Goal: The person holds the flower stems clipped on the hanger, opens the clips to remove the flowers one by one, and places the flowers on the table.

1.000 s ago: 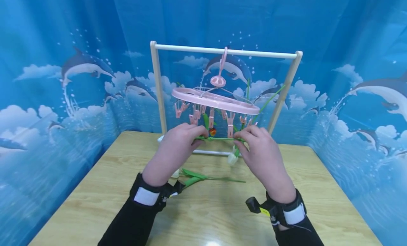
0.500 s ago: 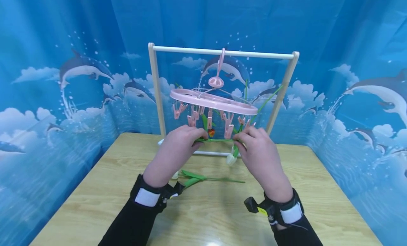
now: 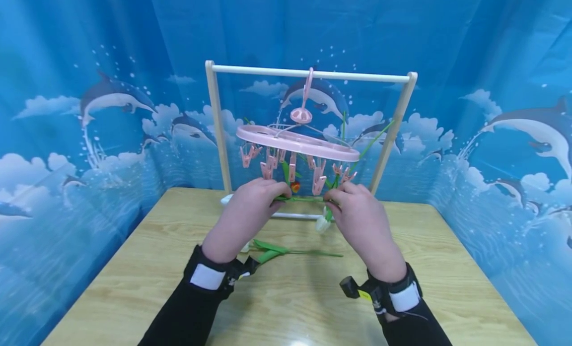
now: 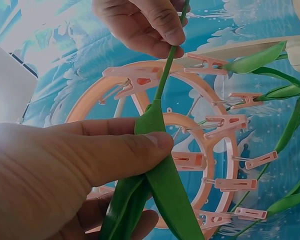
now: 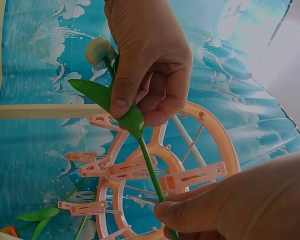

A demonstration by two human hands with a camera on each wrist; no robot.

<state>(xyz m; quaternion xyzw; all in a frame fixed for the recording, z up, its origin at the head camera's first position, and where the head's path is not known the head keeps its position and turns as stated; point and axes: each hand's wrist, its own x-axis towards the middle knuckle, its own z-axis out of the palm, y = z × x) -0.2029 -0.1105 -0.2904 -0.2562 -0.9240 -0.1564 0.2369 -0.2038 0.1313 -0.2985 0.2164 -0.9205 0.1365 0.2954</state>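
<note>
Right now both hands hold one artificial flower stem [image 3: 304, 198] level, just under the pink clip hanger [image 3: 297, 141], w/ the stem stretched between them. Left hand [image 3: 250, 207] is curled tight: thumb lies along the top of the stem's long green leaf [image 4: 162, 180] and the other fingers wrap beneath it, so leaf and stem are clamped, no gap showing. From the right wrist cam the same hand is seen fist-like round the leafy end, a pale bud [image 5: 100, 50] poking out past the knuckles. Right hand [image 3: 359, 212] pinches the bare thin end of the stem betw. thumb and forefinger; fingers curled, closed on it, seen clearly in the left wrist view. Stem runs close below the hanger's pink pegs [image 3: 318, 181]; can't tell if it touches any peg. Hanger hangs by its hook from the top bar of a wooden rack [image 3: 308, 74] at the back of the table [image 3: 134, 286]. Other green stems are already clipped to pegs on the hanger's right side [image 3: 373, 142], and a small orange-red flower [image 3: 295, 186] hangs betw. the hands. One more flower w/ green leaves lies flat on the table [image 3: 286, 250], near the left wrist, apart from both hands. A white bud [image 3: 322, 223] dangles below the right fingers.
</note>
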